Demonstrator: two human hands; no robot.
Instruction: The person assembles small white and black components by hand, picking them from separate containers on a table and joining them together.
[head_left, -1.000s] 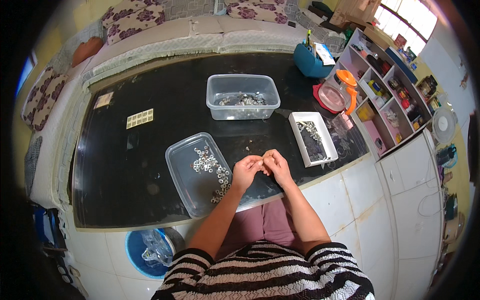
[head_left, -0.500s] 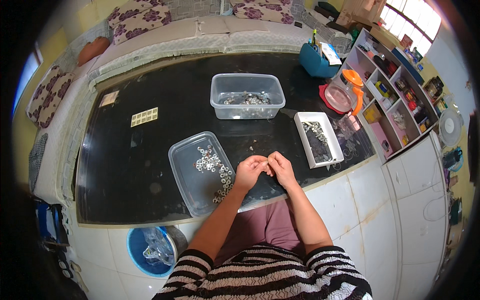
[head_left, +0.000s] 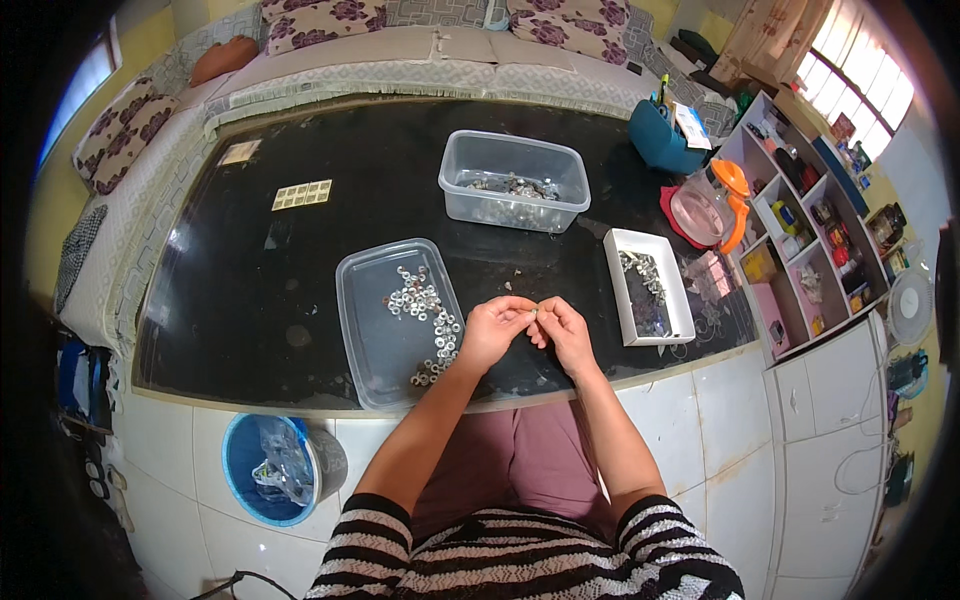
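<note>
My left hand (head_left: 490,330) and my right hand (head_left: 565,336) meet fingertip to fingertip above the near edge of the black table. Both are closed in a pinch around something tiny that I cannot make out. Close by my left forearm lies a shallow clear plastic lid (head_left: 375,355), bearing several small ring-shaped metal pieces (head_left: 418,298) that look like nuts. Beyond my hands stands a clear plastic tub (head_left: 515,212) with a heap of small metal parts in it. A white box (head_left: 683,290) to the right holds small silvery metal pieces (head_left: 648,275).
A glass jug (head_left: 702,212) with an orange lid rests on a red mat, beside a teal holder (head_left: 660,140). Shelving (head_left: 800,260) borders the right side. On the floor at left stands a blue bin (head_left: 240,470). A yellowish label sheet (head_left: 302,195) lies on the table.
The view has tilted and shifted slightly, so the table and its containers appear displaced. My hands stay together in their pinch, with little change in the fingers.
</note>
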